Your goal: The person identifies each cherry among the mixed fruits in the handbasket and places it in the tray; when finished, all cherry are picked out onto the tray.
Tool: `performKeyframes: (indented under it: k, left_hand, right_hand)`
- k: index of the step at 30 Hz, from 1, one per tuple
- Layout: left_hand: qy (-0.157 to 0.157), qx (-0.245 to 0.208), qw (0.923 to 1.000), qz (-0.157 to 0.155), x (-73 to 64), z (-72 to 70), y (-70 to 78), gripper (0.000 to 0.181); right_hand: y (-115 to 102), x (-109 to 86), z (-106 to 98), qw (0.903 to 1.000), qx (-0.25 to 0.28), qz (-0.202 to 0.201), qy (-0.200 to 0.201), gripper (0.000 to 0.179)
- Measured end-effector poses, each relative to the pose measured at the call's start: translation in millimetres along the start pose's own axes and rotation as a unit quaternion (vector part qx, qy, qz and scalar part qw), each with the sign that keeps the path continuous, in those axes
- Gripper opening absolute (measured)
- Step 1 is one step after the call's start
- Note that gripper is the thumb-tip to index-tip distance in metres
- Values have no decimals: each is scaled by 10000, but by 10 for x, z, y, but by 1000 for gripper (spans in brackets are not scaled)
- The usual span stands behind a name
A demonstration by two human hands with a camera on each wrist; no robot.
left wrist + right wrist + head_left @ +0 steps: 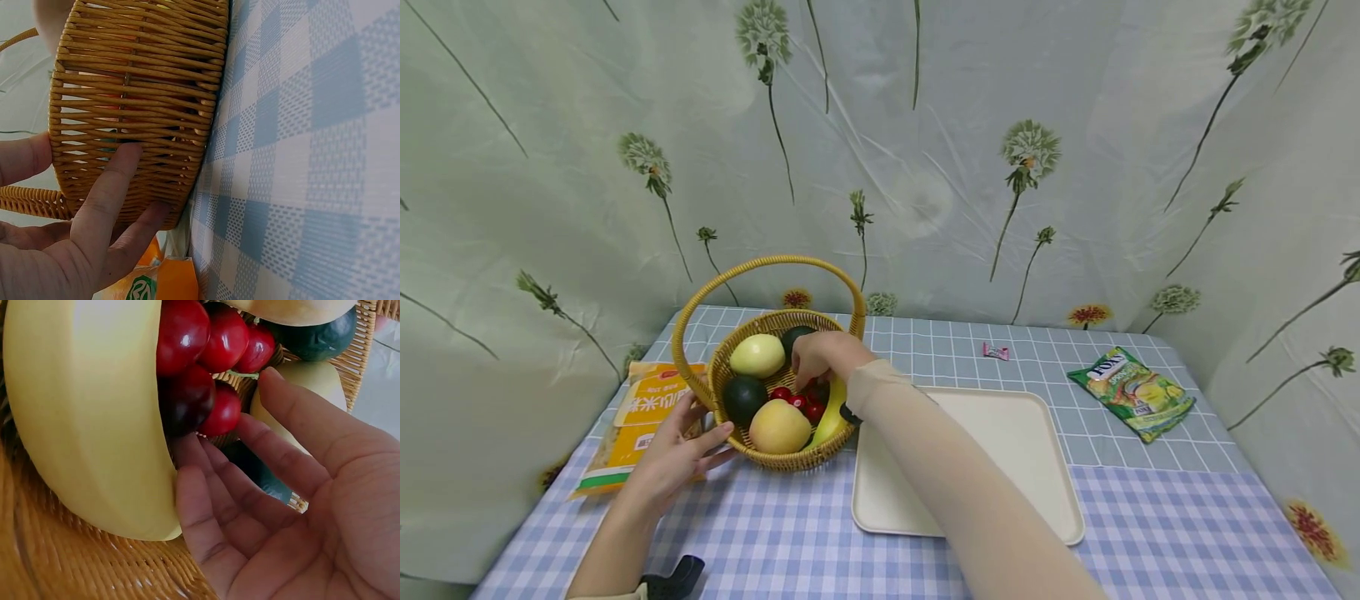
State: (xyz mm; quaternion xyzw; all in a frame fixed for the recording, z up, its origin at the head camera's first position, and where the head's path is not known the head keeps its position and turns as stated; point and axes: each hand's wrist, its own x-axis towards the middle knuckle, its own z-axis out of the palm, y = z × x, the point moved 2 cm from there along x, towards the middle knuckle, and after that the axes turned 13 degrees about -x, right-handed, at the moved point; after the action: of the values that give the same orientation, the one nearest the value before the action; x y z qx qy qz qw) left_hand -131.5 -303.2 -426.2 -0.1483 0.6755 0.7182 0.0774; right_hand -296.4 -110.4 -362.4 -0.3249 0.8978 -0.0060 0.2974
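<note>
our right sleeve (958, 475) leads to the basket (797, 461); our right hand (334, 522), fingers apart, reaches for its cherries (222, 344), contact unclear. a gentle pinch should follow; our left hand (672, 454), fingers spread, touches its side.

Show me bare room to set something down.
Free: checked cloth in front of the basket, between left forearm and tray; cloth right of the tray, nearer than the green packet. Crowded: the basket, right hand among its fruit, and its left side: left hand, orange bag.
</note>
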Motion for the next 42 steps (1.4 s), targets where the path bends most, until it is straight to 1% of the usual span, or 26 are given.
performKeyframes:
  k: [3,6,11,14,20,23,29,34,39,42]
  left_hand:
    - [5,-1,10000,6,4,-2,-4,92]
    - [-15,-19,10000,33,9,-4,-7,91]
    - [-68,-32,9999,83,11,-3,-9,91]
    - [-58,-10,9999,88,9,0,-6,91]
    - [-24,-2,10000,64,11,5,-4,92]
    - [-9,-18,10000,47,11,7,-6,92]
    - [10,-26,10000,27,11,1,-12,93]
    - [40,15,10000,12,8,4,-14,93]
    - [64,36,10000,-1,8,7,-12,92]
    - [62,29,10000,-13,6,13,-6,92]
  right_hand:
    - [-34,24,-5,9996,-268,2,-4,38]
    - [-59,40,-13,9990,-436,13,58,29]
    - [-83,39,-9,9989,-476,10,-8,10]
    - [-89,38,-5,9988,-488,11,-55,4]
    - [-95,52,-9,9971,-764,25,-69,5]
    - [-96,58,-12,9967,-803,-3,-71,5]
    - [-90,37,-24,9966,-788,-236,22,5]
    - [-56,-31,-37,9955,-830,-384,263,10]
    - [2,-89,-30,9904,-1052,-663,611,30]
    - [52,-136,-28,9863,-1209,-809,781,34]
